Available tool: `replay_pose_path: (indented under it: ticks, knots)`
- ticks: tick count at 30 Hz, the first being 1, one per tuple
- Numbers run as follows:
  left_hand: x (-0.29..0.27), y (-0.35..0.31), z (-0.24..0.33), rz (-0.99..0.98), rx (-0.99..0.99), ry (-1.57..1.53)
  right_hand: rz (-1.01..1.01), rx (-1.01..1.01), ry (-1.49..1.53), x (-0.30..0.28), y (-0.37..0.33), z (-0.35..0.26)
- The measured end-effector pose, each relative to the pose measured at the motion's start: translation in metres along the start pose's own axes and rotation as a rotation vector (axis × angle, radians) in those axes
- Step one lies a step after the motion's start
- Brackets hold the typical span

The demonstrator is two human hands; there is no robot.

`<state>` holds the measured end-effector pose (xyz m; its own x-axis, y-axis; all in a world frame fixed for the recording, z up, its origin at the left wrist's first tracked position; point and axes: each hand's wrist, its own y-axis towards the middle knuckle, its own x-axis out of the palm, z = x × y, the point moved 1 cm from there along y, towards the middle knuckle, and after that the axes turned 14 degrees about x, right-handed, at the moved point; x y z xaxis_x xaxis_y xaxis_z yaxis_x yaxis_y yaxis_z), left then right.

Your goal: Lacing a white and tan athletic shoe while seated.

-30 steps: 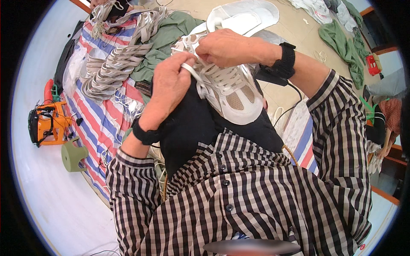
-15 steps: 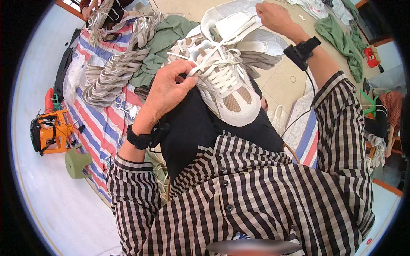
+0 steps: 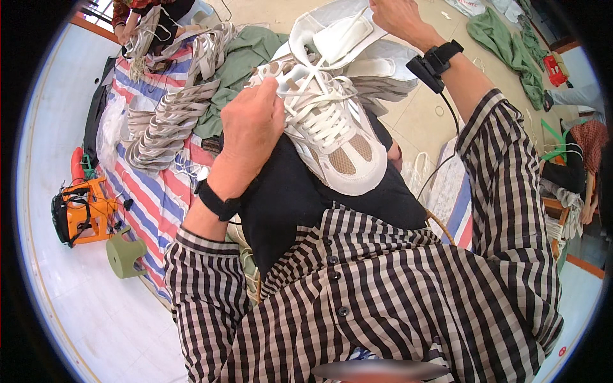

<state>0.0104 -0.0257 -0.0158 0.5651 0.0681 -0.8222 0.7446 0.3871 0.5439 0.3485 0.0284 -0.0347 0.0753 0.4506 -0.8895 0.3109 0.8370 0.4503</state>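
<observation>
Across my black-trousered lap lies a beige and white sneaker upper (image 3: 340, 167), its toe pointing toward me. White shoelace (image 3: 329, 129) is threaded in rows up its front, and the two ends cross near the tongue (image 3: 343, 39). My left hand (image 3: 253, 124) is closed beside the upper's left edge, with one lace end running into its fingers. Beyond the collar on the far right, my right hand (image 3: 401, 18) is closed on the other lace end, its fingertips partly cut by the frame's top. More uppers (image 3: 386, 80) lie stacked under and behind this one.
A striped sheet (image 3: 150, 201) on the left bears a row of nested uppers (image 3: 167, 127) and a green cloth (image 3: 246, 54). Orange (image 3: 92, 207) and green stools (image 3: 126, 253) stand at far left. Another person's hands (image 3: 131, 25) hold uppers at top left; another person sits at far right.
My left hand has turned knuckles-up and risen slightly. My right hand has moved farther up and a little left, with the lace still stretched from it.
</observation>
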Motion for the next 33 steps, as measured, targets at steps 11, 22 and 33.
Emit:
replay_pose_path:
  ticks: [11, 22, 33]
  knots:
    - [-0.016, -0.006, 0.021, -0.164, -0.198, -0.549, 0.014, 0.068, 0.067, -0.013, -0.002, 0.021]
    - [-0.007, -0.014, 0.003, -0.091, -0.4, -0.828, 0.087, -0.082, 0.224, -0.022, 0.004, 0.014]
    - [0.01, 0.034, -0.043, -0.315, -0.43, -0.847, -0.758, -0.243, 0.975, -0.03, -0.103, -0.066]
